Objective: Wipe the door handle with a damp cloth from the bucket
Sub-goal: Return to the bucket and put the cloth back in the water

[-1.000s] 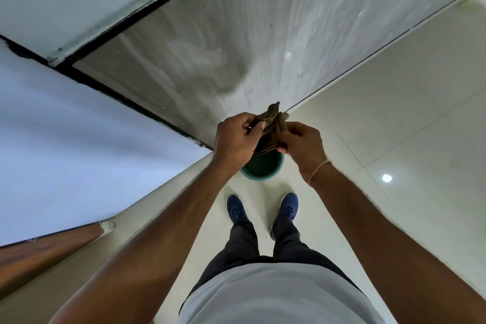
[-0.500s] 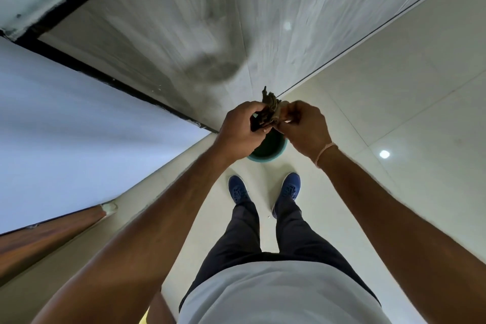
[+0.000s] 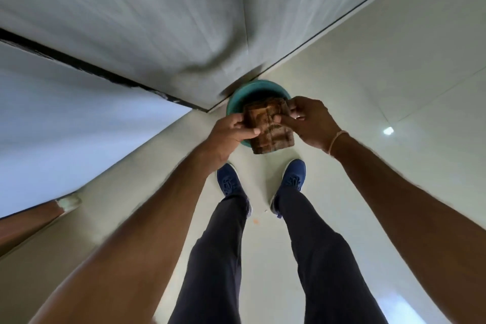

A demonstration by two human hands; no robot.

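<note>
Right now both hands hold a brown cloth (image 3: 268, 127) flat above the teal bucket (image 3: 238, 98), which sits on the tiled floor (image 3: 368, 87) at the foot of the grey door (image 3: 157, 21), just ahead of the blue shoes (image 3: 231, 183). The left hand (image 3: 231, 134) pinches the cloth's left edge between thumb and fingers; the right hand (image 3: 310, 121) pinches its right side, forefinger pressed onto the top face. Each grip is closed on the cloth, which looks folded into a neat pad.

The step in hand seems to be readying the cloth before lifting it to the handle. To do it well, keep the pad over the bucket so drips fall inside, press the folds firmly so it ends damp rather than soaked, and settle it into one palm with a clean face outward. The door handle is not in view, so it has to be found higher on the door.
</note>
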